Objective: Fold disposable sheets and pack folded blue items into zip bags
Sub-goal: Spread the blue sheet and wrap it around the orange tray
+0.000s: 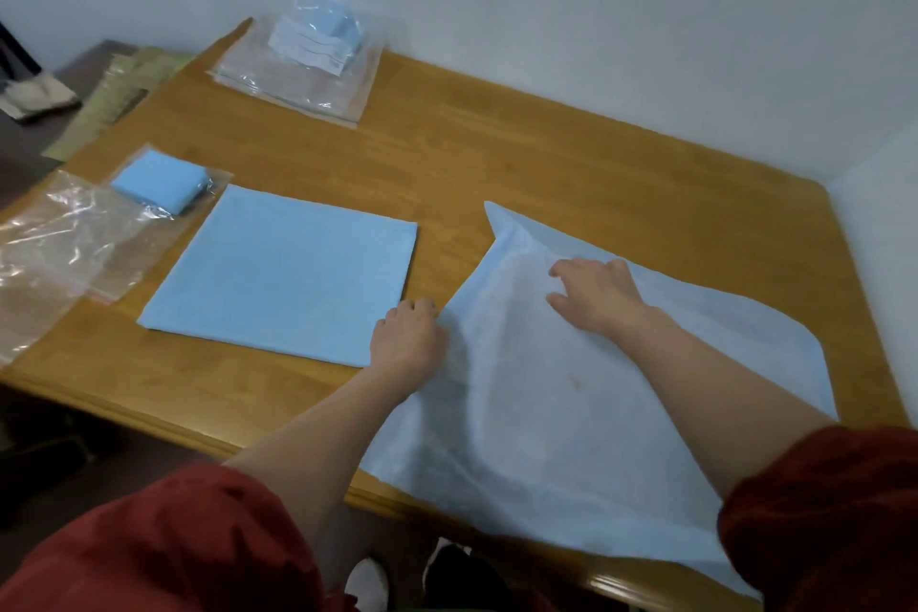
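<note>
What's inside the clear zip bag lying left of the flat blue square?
One folded blue pad sits at the far end of the zip bag. The rest looks empty, only clear plastic. Anything beneath the pad is hidden.

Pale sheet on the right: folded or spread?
Mostly spread: the pale sheet lies loose across the table, overhanging its near edge, far corner raised.

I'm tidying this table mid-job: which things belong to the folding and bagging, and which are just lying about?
Job: unfolded sheet, folded blue sheet, bagged blue item, empty zip bag, zip bag pile.
Lying about: greenish papers, beige cloth item.
</note>
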